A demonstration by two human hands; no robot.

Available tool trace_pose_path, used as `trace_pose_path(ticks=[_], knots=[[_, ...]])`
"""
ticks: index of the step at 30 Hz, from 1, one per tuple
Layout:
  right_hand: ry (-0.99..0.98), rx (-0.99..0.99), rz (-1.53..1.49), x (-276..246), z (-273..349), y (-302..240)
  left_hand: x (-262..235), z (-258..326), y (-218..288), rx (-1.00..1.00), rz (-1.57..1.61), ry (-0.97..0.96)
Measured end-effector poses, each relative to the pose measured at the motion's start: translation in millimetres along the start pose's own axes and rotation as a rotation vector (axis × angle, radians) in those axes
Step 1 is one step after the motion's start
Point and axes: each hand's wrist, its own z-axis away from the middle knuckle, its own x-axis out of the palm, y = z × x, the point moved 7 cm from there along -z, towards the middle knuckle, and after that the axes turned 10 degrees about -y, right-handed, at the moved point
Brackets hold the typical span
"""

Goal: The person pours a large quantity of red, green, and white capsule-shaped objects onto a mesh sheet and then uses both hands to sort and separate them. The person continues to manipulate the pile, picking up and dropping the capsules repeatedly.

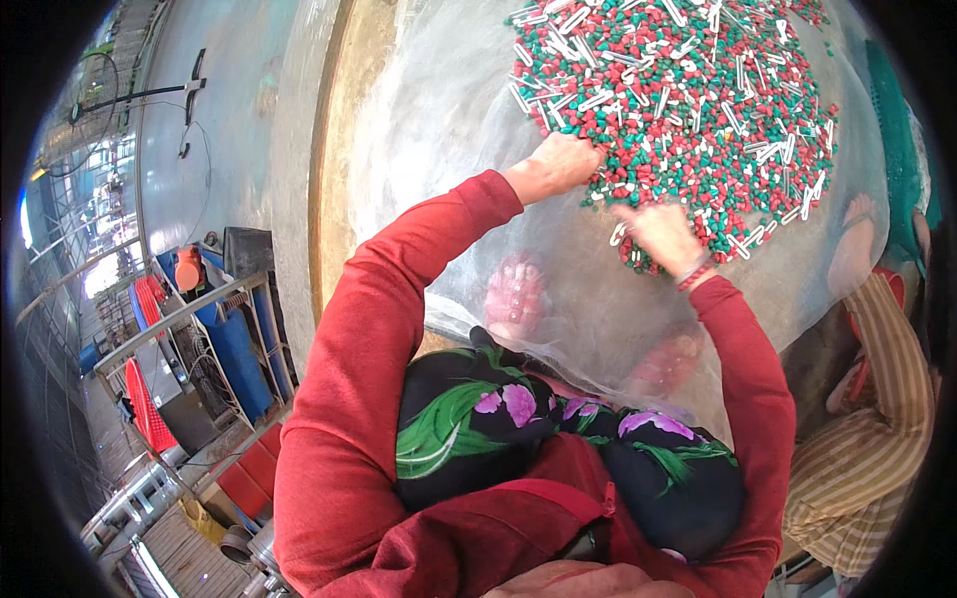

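As the pile [698,149] sits at one o'clock on the sheet [439,189], we reckon it could spill if the foot [513,299] showing through tugs the film. Our left hand [561,164], at the pile's eight o'clock, is curled narrow, knuckles up; our right hand [666,237], at six, points toward ten. Whether either grips anything, we can't tell.
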Motion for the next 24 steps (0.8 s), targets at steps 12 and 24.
trace_pose_path(ticks=[12, 24], knots=[[0.162, 0.345, -0.315, -15.5, 49.5, 79.9, -15.8, -6.6, -1.0, -0.054, 0.453, -0.09], [0.266, 0.315, -0.912, -4.4, 41.6, 104.5, -76.4, 0.8, 25.6, 0.583, 2.268, -0.259]])
